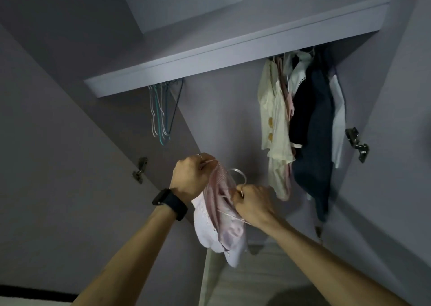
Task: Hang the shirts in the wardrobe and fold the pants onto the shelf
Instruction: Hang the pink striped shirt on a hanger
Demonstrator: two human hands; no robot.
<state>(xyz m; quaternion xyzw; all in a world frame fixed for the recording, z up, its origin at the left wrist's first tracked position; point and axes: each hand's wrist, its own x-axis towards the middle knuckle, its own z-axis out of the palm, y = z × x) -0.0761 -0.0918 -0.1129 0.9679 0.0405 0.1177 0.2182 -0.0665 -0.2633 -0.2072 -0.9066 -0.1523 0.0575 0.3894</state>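
Pink shirt [219, 210] over a mostly hidden wire hanger [236, 170].

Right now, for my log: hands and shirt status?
Left hand, right hand gripping pink shirt and hanger. Not yet hung. Gap between empty hangers, hung clothes.

Your left hand [190, 175] and right hand [253, 204] grip a pink striped shirt [219, 214] on a white hanger [238, 174], below the wardrobe's top shelf [210, 56]; empty hangers [162, 112] and hung clothes [300, 124] dangle beneath that shelf.
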